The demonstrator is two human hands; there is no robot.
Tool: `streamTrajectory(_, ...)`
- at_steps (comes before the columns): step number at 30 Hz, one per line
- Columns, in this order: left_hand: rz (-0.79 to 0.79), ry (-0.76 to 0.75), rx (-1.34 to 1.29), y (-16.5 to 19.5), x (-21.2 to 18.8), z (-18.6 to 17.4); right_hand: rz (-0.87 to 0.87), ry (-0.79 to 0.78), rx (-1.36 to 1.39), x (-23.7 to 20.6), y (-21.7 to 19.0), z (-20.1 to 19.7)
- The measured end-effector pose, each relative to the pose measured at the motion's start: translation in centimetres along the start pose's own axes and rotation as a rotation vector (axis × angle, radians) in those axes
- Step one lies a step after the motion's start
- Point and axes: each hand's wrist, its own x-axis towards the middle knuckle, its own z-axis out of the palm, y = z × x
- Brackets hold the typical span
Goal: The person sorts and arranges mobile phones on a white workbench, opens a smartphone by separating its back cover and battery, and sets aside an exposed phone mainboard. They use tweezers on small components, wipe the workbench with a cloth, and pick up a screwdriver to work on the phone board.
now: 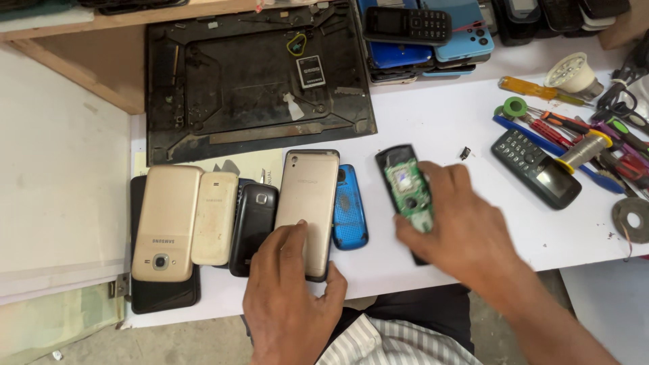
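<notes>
Head: matte gold phone [307, 206] (flat slab)

Bare worktop [446, 125] is lying open between the black tray [257, 74] and the tool heap [581, 135], broken only by a small black part [465, 153]. A row of phones [243, 216] is blocking the left; stacked phones [426, 34] are closing the rear.

Left hand [292, 284] flat, fingers [289, 238] extended — right hand [460, 226] curled, gripping
</notes>
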Motion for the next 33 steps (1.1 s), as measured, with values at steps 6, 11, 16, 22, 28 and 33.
streamTrajectory(6, 0.001, 0.142, 0.090, 0.0, 0.6, -1.8, -0.438, 0.295, 0.083, -1.0, -2.0, 1.1)
streamTrajectory(11, -0.080, 0.047, 0.235, 0.4, 1.3, -2.7, -0.323, 0.006, 0.123, -1.4, -5.1, 3.6)
streamTrajectory(16, -0.211, -0.106, 0.208, -0.4, 2.6, -3.0, -0.344, 0.092, 0.007, -1.1, -5.0, 3.6)
streamTrajectory(22, -0.127, 0.002, -0.155, -0.4, 1.6, -2.0, -0.206, 0.041, 0.012, -0.3, -2.8, 3.7)
streamTrajectory(28, -0.868, -0.260, -0.576, 0.0, 0.6, 0.5, -0.217, 0.279, 0.450, -0.8, 2.0, 1.8)
streamTrajectory(33, -0.583, -0.321, -0.319, -1.0, 0.2, 1.1, 0.103, 0.430, 0.872, 2.8, 9.5, -2.3)
